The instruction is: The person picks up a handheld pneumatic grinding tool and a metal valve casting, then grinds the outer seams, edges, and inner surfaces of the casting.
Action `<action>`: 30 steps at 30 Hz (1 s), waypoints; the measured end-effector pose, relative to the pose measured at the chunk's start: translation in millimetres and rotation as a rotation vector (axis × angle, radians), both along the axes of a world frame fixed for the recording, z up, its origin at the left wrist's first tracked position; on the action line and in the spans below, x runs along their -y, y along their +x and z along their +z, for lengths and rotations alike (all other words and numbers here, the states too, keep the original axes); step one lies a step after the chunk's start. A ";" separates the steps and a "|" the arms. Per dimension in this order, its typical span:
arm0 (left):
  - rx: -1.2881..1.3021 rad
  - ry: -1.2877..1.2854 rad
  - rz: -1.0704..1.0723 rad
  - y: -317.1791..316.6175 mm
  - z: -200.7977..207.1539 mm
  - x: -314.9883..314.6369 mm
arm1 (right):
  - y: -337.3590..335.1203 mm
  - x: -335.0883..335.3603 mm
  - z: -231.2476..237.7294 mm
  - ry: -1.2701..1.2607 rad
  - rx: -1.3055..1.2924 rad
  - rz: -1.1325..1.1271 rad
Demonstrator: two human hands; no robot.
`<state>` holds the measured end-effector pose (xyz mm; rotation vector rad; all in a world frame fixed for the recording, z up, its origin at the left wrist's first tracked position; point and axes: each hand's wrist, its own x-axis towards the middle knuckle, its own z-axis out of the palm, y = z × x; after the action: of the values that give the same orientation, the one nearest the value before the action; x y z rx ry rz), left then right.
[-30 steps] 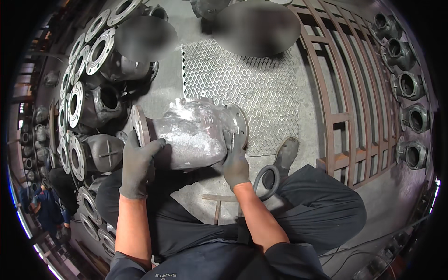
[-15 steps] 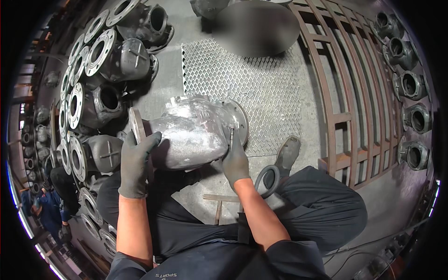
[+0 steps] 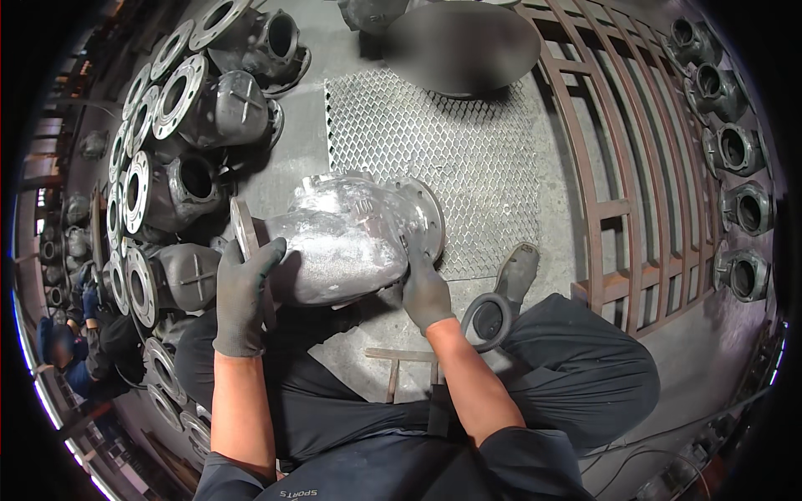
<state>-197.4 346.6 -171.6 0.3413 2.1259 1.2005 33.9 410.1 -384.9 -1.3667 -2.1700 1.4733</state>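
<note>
A silvery-grey cast valve body [image 3: 334, 250] with a round flange at each end lies on its side in front of me, at the near left of a metal mesh sheet. My left hand [image 3: 246, 292], in a grey glove, grips the left flange [image 3: 242, 227], thumb toward the body. My gloved right hand [image 3: 426, 294] is closed against the neck beside the right flange [image 3: 430, 215]. Its fingertips are partly hidden against the casting, and I cannot make out any small thing between them. A dark ring [image 3: 505, 324] is just right of my right wrist.
Stacked flanged castings [image 3: 196, 185] crowd the left. The mesh sheet [image 3: 493, 175] covers the floor ahead, with a blurred round object [image 3: 461, 46] at its far end. A brown metal frame [image 3: 601, 167] and a row of castings [image 3: 735, 149] stand right. Another person [image 3: 79, 355] crouches far left.
A thin metal piece at my right fingertips no longer shows. My right hand has shifted slightly, and the dark ring has turned to show its face. The person at far left has moved.
</note>
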 end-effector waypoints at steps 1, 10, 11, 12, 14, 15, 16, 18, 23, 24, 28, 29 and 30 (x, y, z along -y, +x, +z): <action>0.008 0.007 -0.003 0.3 0.0 -0.6 | 0.8 0.8 -8.4 0.001 0.000 -0.001; 0.004 -0.034 -0.035 0.6 1.2 -0.3 | -8.5 5.6 -18.6 0.027 -0.050 -0.041; 0.004 -0.032 -0.036 1.4 0.5 -0.9 | -8.9 7.5 -15.7 0.001 -0.044 -0.068; 0.005 -0.016 -0.020 2.6 -0.8 -1.6 | -9.2 8.0 -13.5 -0.024 -0.038 -0.095; 0.007 0.003 -0.005 3.7 -0.6 -2.8 | -11.1 3.6 -14.0 -0.036 -0.029 -0.109; 0.000 -0.004 -0.018 4.2 0.8 -3.5 | -11.2 1.9 -14.1 -0.050 -0.020 -0.122; -0.007 -0.011 -0.032 4.6 1.8 -4.2 | -10.1 1.6 -13.3 -0.048 -0.019 -0.124; -0.008 -0.012 -0.024 3.5 0.4 -2.5 | -10.6 0.3 -6.0 -0.056 0.048 -0.046; 0.006 -0.001 -0.009 -2.3 -4.5 3.1 | -9.0 -7.3 -0.3 -0.042 0.079 -0.004; 0.024 -0.001 0.000 -1.8 -4.4 2.2 | -8.8 -8.9 -3.7 -0.068 0.099 -0.031; 0.077 0.042 0.017 -3.4 -9.2 3.5 | -4.3 -11.1 -8.1 0.071 0.057 -0.030; 0.074 0.044 0.018 -5.1 -9.6 4.7 | -5.4 -17.5 -3.9 0.089 0.096 0.002; 0.083 0.051 0.004 -6.8 -9.8 6.1 | -6.5 -24.7 1.1 0.107 0.137 0.033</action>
<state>-204.2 340.5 -181.4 0.3051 2.0287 1.2513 27.4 434.9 -383.7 -1.4405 -2.3275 1.2884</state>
